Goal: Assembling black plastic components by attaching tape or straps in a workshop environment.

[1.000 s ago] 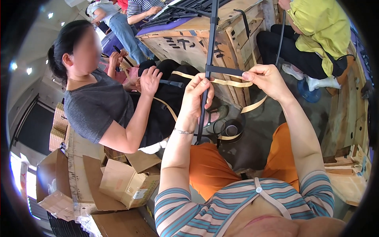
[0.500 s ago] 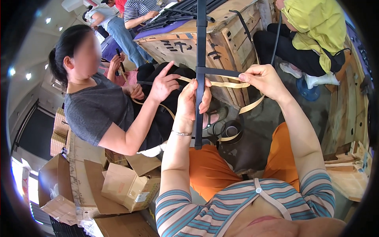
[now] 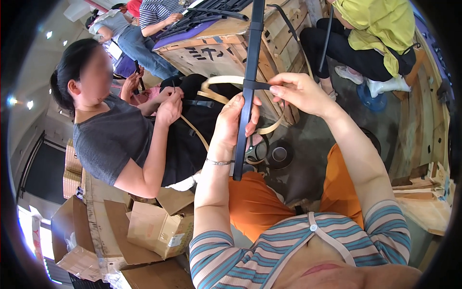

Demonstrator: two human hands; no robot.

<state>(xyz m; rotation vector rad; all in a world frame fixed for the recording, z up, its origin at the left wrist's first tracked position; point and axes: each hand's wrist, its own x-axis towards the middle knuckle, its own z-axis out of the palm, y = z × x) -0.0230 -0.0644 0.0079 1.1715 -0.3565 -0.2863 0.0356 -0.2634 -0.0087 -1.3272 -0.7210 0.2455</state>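
Note:
My left hand (image 3: 236, 118) is wrapped round a long black bar (image 3: 254, 43), which stands nearly upright and leans a little to the right at its top. A narrow tape, black on one face and tan on the other, goes round the bar just above that hand. Its tan face (image 3: 225, 79) bulges in a loose loop left of the bar. My right hand (image 3: 301, 94) pinches the short black stretch of tape right beside the bar. Below the right hand, more tape curves down towards the floor.
A co-worker in a grey shirt (image 3: 113, 139) sits close on the left, hands together on a thin tape. A wooden crate (image 3: 226, 53) stands ahead with black strips on top. Cardboard boxes (image 3: 156, 229) lie lower left. A dark roll (image 3: 279, 155) is on the floor.
My right hand has moved left, close to the bar, and the black stretch is shorter. A tan loop now stands out left of the bar. The bar tilts more; the co-worker's raised hand has dropped.

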